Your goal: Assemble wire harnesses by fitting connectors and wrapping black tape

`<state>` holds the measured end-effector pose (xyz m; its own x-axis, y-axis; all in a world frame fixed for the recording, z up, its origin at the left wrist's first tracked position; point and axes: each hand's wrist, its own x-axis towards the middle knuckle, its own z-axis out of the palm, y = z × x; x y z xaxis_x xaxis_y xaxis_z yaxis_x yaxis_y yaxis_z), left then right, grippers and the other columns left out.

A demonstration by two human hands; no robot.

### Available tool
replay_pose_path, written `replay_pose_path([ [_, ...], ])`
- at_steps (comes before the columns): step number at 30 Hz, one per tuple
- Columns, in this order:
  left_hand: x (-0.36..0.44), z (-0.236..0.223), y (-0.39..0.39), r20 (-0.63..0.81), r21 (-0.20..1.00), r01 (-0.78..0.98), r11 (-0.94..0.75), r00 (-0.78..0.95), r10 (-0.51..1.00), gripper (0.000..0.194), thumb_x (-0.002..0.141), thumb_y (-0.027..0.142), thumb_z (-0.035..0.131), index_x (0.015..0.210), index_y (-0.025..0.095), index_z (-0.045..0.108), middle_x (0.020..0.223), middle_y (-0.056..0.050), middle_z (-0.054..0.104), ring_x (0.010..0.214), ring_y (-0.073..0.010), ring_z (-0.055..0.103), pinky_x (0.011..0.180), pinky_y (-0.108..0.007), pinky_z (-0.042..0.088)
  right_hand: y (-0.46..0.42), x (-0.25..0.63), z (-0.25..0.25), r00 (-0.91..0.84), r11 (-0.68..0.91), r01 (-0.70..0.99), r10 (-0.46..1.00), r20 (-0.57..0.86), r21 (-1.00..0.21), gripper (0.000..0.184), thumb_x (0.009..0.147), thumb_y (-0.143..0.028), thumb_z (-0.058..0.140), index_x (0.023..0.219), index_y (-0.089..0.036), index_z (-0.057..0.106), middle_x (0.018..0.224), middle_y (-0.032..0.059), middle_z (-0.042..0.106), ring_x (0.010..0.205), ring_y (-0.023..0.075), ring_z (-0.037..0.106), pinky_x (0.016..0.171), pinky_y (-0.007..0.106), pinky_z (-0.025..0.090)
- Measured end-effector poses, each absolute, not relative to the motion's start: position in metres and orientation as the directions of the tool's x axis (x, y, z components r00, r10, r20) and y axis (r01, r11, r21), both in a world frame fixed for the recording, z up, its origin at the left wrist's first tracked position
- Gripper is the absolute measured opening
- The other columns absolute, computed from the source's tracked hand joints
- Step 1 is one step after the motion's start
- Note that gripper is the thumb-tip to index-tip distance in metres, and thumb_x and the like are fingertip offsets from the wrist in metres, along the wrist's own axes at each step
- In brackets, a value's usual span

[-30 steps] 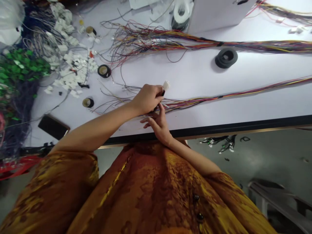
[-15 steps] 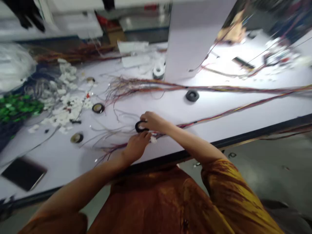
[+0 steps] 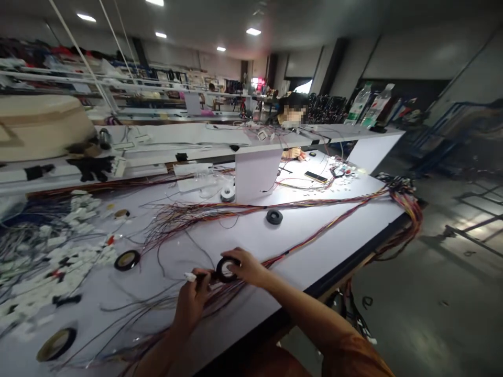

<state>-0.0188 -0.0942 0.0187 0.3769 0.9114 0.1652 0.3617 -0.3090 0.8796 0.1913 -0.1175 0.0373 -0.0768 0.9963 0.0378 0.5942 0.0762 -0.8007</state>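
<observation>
Left hand has its fingers pinched on a wire bundle right behind a white connector, and that's just beside a black tape roll, which the right hand grips with its fingers curled over the rim. The bundle's loose wires fan across the bench under both hands, with another tape roll nearby and a heap of white connectors past it. Way down the far end, a co-worker's hand sits near a phone.
</observation>
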Motion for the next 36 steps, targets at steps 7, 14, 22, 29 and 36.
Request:
replay_pose_path([
  [7,-0.008,-0.008,-0.083,0.056,0.919,0.327,-0.221,0.446,0.893,0.029,0.078,0.051,0.064,0.084,0.023,0.064,0.081,-0.004,0.076,0.079,-0.0271,0.074,0.070,-0.037,0.060,-0.139,0.158,0.025,-0.205,0.181,0.892,0.979,-0.013,-0.414,0.061,0.074,-0.051,0.071,0.120,-0.015,0.058,0.120,0.0182,0.064,0.108,0.0356,0.061,0.094,0.053,0.050],
  [14,-0.010,-0.021,-0.075,0.368,0.752,0.357,-0.554,0.470,0.802,0.030,0.079,0.050,0.059,0.079,0.020,0.064,0.074,-0.007,0.072,0.069,-0.0244,0.069,0.063,-0.033,0.056,-0.136,0.139,0.004,-0.033,0.054,0.913,0.998,0.060,-0.404,0.061,0.071,-0.045,0.071,0.119,-0.011,0.057,0.117,0.0167,0.061,0.107,0.0327,0.058,0.093,0.048,0.050],
  [22,-0.011,-0.021,-0.067,0.088,0.894,0.283,-0.346,0.647,0.757,0.036,0.087,0.053,0.055,0.090,0.019,0.067,0.085,-0.005,0.073,0.080,-0.0229,0.070,0.073,-0.030,0.057,-0.128,0.152,-0.005,-0.008,-0.041,0.748,0.997,-0.072,-0.662,0.067,0.070,-0.040,0.074,0.127,-0.013,0.051,0.114,0.0135,0.064,0.104,0.0278,0.062,0.088,0.038,0.050],
  [29,-0.009,-0.024,-0.064,0.057,0.941,0.270,-0.202,0.465,0.884,0.046,0.074,0.064,0.064,0.071,0.018,0.062,0.068,-0.002,0.067,0.072,-0.0221,0.067,0.066,-0.028,0.055,-0.127,0.154,-0.002,-0.098,0.076,0.721,0.995,0.008,-0.689,0.040,0.068,-0.035,0.078,0.099,-0.018,0.058,0.092,0.0025,0.058,0.084,0.0174,0.056,0.078,0.029,0.045],
  [36,-0.011,-0.018,-0.079,-0.080,0.969,0.235,-0.072,0.578,0.812,0.045,0.074,0.061,0.066,0.085,0.018,0.070,0.086,-0.005,0.075,0.085,-0.0234,0.071,0.077,-0.029,0.057,-0.132,0.161,0.006,-0.126,0.063,0.726,0.991,-0.043,-0.685,0.012,0.084,-0.020,0.063,0.074,-0.016,0.059,0.074,-0.0017,0.049,0.073,0.0119,0.049,0.070,0.023,0.040],
])
